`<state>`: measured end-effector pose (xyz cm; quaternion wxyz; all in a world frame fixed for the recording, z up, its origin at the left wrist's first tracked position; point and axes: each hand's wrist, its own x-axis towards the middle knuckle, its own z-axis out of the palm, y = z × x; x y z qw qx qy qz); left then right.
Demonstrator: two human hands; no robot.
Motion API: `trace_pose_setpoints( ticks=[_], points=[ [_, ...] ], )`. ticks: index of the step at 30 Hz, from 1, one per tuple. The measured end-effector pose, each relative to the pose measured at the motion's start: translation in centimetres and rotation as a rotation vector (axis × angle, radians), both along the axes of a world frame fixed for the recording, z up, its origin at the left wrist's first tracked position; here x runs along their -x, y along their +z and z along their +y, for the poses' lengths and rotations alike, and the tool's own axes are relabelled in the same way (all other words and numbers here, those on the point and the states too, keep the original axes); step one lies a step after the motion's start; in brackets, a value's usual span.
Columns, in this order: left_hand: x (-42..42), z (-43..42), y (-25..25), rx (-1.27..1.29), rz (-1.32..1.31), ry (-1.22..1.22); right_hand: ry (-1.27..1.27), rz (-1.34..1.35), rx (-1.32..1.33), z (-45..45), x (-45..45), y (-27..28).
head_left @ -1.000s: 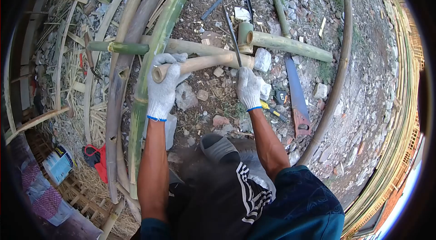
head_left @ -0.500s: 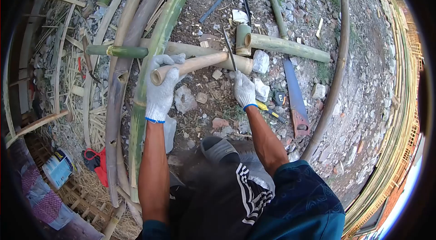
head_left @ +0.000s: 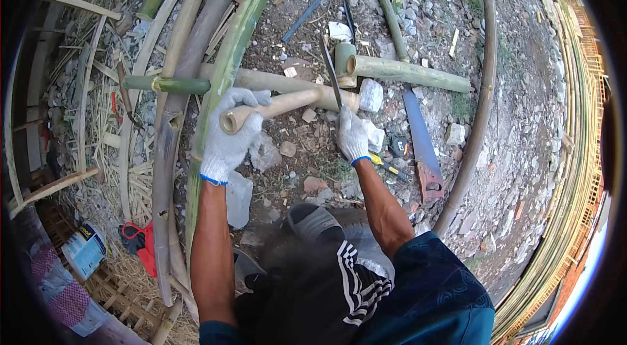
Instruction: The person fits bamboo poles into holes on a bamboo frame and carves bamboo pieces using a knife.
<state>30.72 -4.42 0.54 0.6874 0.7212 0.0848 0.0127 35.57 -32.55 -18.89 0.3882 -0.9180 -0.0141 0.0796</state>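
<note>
My left hand (head_left: 230, 139), in a white knitted glove with a blue cuff, is wrapped round a short tan bamboo tube (head_left: 284, 105). The tube's hollow end points toward me, and its far end lies over a thicker bamboo pole (head_left: 268, 80) on the ground. In the same kind of glove, my right hand (head_left: 353, 134) is closed on a long dark-bladed knife (head_left: 332, 71). Its blade stands pointing away from me, just right of the tube's far end; the handle is hidden in my grip.
Beyond the knife, a green bamboo piece (head_left: 411, 74) lies against a short bamboo stub (head_left: 343, 59). To the right are a handsaw (head_left: 421, 129), a tape measure (head_left: 399, 146) and a yellow-handled tool (head_left: 390, 167). Long bamboo poles (head_left: 171, 149) line the left. Stones (head_left: 239, 198) dot the ground.
The bamboo tube has come slightly lower and toward me with my left hand. My right hand and the knife have hardly moved. The whole view has shifted a little.
</note>
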Motion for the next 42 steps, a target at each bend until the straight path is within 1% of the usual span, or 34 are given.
trace_pose_setpoints(
  ticks=[1, 2, 3, 4, 6, 7, 8, 10, 11, 13, 15, 16, 17, 18, 19, 21, 22, 23, 24, 26, 27, 29, 31, 32, 34, 35, 36, 37, 38, 40, 42],
  points=[
    [0.6, -0.1, -0.1, 0.012, 0.006, 0.012, 0.028, 0.017, 0.0, -0.2, 0.0, 2.5],
    [0.5, 0.1, -0.2, 0.019, -0.002, 0.013, 0.002, -0.028, -0.075, 0.2, -0.2, 4.8],
    [0.4, 0.3, -0.4, 0.024, -0.013, 0.015, -0.025, 0.139, -0.14, 0.4, -0.5, 7.1],
    [0.6, 0.4, -0.7, 0.027, -0.023, 0.016, -0.068, 0.139, -0.284, 0.6, -0.1, 6.7],
    [0.8, 0.4, -0.5, -0.006, 0.0, 0.034, -0.045, 0.049, -0.297, 1.6, 0.8, 5.1],
    [0.6, 0.4, -0.3, -0.023, -0.001, 0.04, 0.019, -0.048, -0.164, 1.9, 0.8, 3.5],
    [0.8, 0.4, -0.5, -0.008, -0.009, 0.041, 0.087, 0.066, 0.086, 1.8, 0.6, -1.2],
    [0.9, 0.9, -1.1, 0.011, -0.034, 0.051, 0.077, 0.105, 0.011, 1.6, -0.6, -0.5],
    [0.9, 1.3, -1.3, 0.018, -0.007, 0.111, 0.092, 0.146, -0.023, 1.4, -0.5, -0.6],
    [1.7, 0.9, -1.1, 0.048, 0.091, 0.203, 0.136, 0.1, -0.019, 1.6, -0.1, 0.6],
    [2.0, 0.7, -1.3, 0.081, 0.108, 0.212, 0.156, -0.118, 0.008, 1.7, 0.4, 0.9],
    [1.8, 0.6, -1.2, 0.085, 0.103, 0.213, 0.124, -0.056, -0.058, 2.0, 0.1, 2.8],
    [1.8, 0.5, -1.0, 0.086, 0.105, 0.216, 0.094, 0.013, -0.125, 2.4, -0.1, 6.1],
    [1.9, 0.2, -0.7, 0.101, 0.113, 0.21, 0.059, 0.094, -0.189, 2.5, 0.4, 7.7],
    [1.8, -0.1, -0.3, 0.116, 0.12, 0.201, 0.057, -0.009, -0.295, 2.3, 0.6, 7.1],
    [1.5, -0.2, -0.4, 0.119, 0.112, 0.175, 0.067, -0.153, -0.365, 2.6, 0.8, 8.0],
    [1.6, -0.1, -0.4, 0.109, 0.1, 0.153, 0.093, -0.085, -0.214, 2.7, 0.8, 6.8],
    [1.3, -0.1, -0.4, 0.095, 0.074, 0.13, 0.118, -0.03, -0.066, 2.7, 0.5, 4.5],
    [1.1, -0.1, -0.6, 0.109, 0.068, 0.126, 0.125, 0.02, -0.011, 2.2, 0.3, 0.8],
    [1.2, 0.0, -1.6, 0.135, 0.068, 0.123, 0.117, -0.049, -0.009, 2.8, -0.7, 1.8],
    [1.7, -0.3, -1.4, 0.174, 0.088, 0.161, 0.121, -0.055, 0.006, 2.5, 0.0, 2.7],
    [1.3, -0.3, -0.8, 0.245, 0.126, 0.212, 0.119, -0.147, -0.068, 2.5, -0.1, 5.5],
    [1.4, -0.5, -0.9, 0.235, 0.081, 0.22, 0.114, -0.183, -0.138, 2.2, 1.0, 7.3],
    [1.2, -0.7, -0.7, 0.234, 0.072, 0.215, 0.093, -0.188, -0.189, 1.9, 1.4, 5.8],
    [1.3, -0.8, -0.6, 0.219, 0.061, 0.185, 0.1, -0.034, -0.014, 0.9, 1.9, 0.6],
    [0.8, -0.6, -0.7, 0.208, 0.057, 0.181, 0.107, 0.011, 0.064, 1.3, 0.0, -0.7],
    [0.7, -0.6, -1.0, 0.197, 0.057, 0.183, 0.125, 0.025, 0.047, 1.4, -0.7, 0.7],
    [1.3, -1.0, -1.4, 0.197, 0.086, 0.197, 0.098, -0.045, -0.024, 1.9, -0.5, 2.4],
    [1.3, -1.4, -0.5, 0.229, 0.089, 0.231, 0.134, -0.061, -0.038, 2.1, -0.2, 4.5],
    [1.5, -1.5, -0.8, 0.24, 0.094, 0.242, 0.157, -0.082, -0.091, 2.5, 0.3, 8.3],
    [1.6, -1.3, -1.0, 0.215, 0.084, 0.264, 0.15, -0.063, -0.045, 2.5, 0.8, 4.9]
  ],
)
